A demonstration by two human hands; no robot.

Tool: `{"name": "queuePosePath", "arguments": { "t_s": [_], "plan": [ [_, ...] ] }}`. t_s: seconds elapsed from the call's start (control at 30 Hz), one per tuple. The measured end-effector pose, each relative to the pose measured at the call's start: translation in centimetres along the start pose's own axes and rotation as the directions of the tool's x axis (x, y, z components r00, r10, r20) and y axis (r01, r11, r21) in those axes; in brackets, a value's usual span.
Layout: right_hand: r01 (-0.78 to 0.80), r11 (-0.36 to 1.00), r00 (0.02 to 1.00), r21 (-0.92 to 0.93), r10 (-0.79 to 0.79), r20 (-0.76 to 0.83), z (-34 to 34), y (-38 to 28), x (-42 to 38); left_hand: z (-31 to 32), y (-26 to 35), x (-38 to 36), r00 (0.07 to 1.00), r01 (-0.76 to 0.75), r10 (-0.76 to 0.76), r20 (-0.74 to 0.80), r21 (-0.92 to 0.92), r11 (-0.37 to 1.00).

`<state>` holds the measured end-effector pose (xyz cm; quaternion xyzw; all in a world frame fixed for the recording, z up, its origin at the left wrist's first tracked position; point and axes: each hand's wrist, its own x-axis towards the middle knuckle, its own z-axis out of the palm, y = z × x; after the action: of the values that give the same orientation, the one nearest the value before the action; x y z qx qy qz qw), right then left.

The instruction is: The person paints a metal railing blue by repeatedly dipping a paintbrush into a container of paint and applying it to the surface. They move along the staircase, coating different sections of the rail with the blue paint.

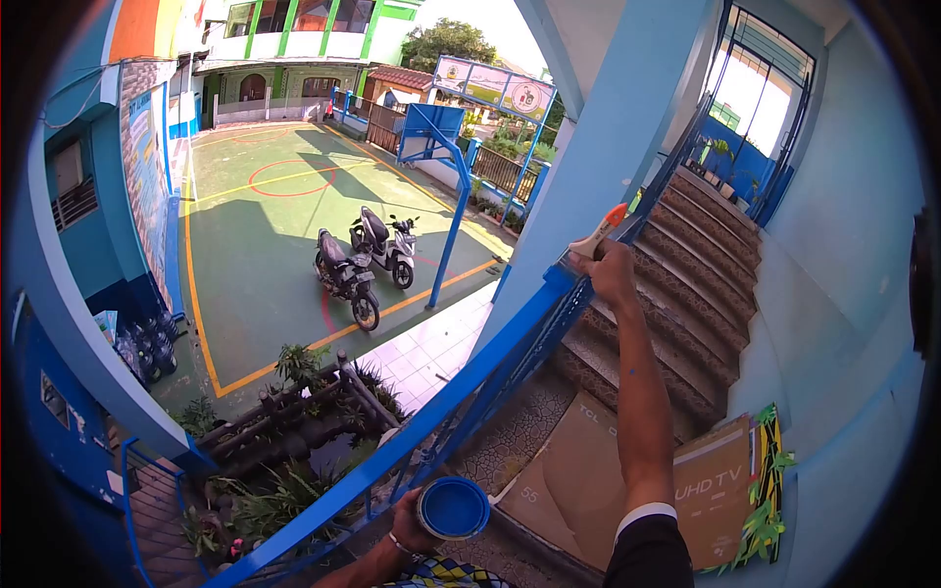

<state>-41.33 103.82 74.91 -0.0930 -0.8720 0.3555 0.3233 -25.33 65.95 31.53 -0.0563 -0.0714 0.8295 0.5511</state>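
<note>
The right hand [613, 274] is closed around the handle of a paintbrush [598, 237], reaching out with the arm extended to the top of the blue stair railing [490, 358], where the bristles meet the rail. The left hand [410, 524] grips a small can of blue paint [453, 508] low beside the railing. Flattened cardboard [588, 480] lies at the foot of the stairs [696, 265]. Below, 2 scooters [368, 260] stand on the green court.
</note>
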Motion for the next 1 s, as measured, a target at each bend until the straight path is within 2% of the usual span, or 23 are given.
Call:
{"name": "queuePosePath", "arguments": {
  "t_s": [0.07,0.17,0.2,0.3,0.33,0.43,0.47,0.57,0.67,0.77,0.87,1.0],
  "plan": [
    [-0.053,0.981,0.999,0.185,0.055,-0.002,-1.0,0.5,1.6,-0.2,-0.2,0.5,0.998,0.001,0.000,-0.058,0.026,1.000],
    [-0.292,0.956,0.953,0.005,0.291,0.085,-2.6,3.0,4.4,0.1,-0.3,1.1,0.998,-0.003,0.006,-0.070,0.042,0.999],
    [-0.363,0.931,0.930,0.029,0.360,0.080,-2.7,3.1,4.8,0.1,-0.3,1.2,0.998,-0.009,0.011,-0.062,0.042,0.999],
    [-0.456,0.884,0.889,-0.106,0.449,-0.086,-3.0,7.1,8.0,-1.6,-0.2,2.0,0.992,-0.051,0.061,-0.106,0.100,0.994],
    [-0.426,0.902,0.896,-0.066,0.410,-0.171,-2.8,9.4,9.1,-3.0,0.2,2.0,0.999,0.005,-0.003,0.036,-0.058,0.998],
    [-0.310,0.891,0.900,-0.332,0.163,-0.403,-3.4,12.6,11.5,-2.2,-0.1,2.1,0.998,-0.002,0.010,0.060,-0.127,0.992],
    [-0.353,0.874,0.877,-0.335,0.184,-0.444,-3.6,13.1,12.2,-2.1,-0.2,2.3,0.997,-0.019,0.027,0.071,-0.118,0.993],
    [-0.155,0.926,0.880,-0.346,-0.030,-0.474,-3.5,12.9,11.5,-1.4,0.0,2.2,0.998,-0.027,0.031,0.050,-0.078,0.997],
    [-0.035,0.939,0.967,-0.342,-0.055,-0.249,-2.3,10.2,8.2,-0.2,-0.4,2.3,0.994,-0.098,0.101,0.049,-0.060,0.993],
    [0.014,0.951,0.987,-0.309,-0.062,-0.146,-0.8,7.1,3.8,0.2,-0.2,2.6,0.992,-0.120,0.122,0.033,-0.057,0.991],
    [0.105,0.984,0.991,-0.142,-0.116,-0.064,0.0,2.7,-0.8,2.0,-0.5,2.8,0.996,-0.036,0.048,0.071,-0.163,0.986],
    [0.076,0.988,0.995,0.135,-0.084,0.047,-0.4,-0.7,-3.6,1.9,-0.7,3.2,0.998,-0.021,0.030,0.055,-0.158,0.987]
  ]
}}
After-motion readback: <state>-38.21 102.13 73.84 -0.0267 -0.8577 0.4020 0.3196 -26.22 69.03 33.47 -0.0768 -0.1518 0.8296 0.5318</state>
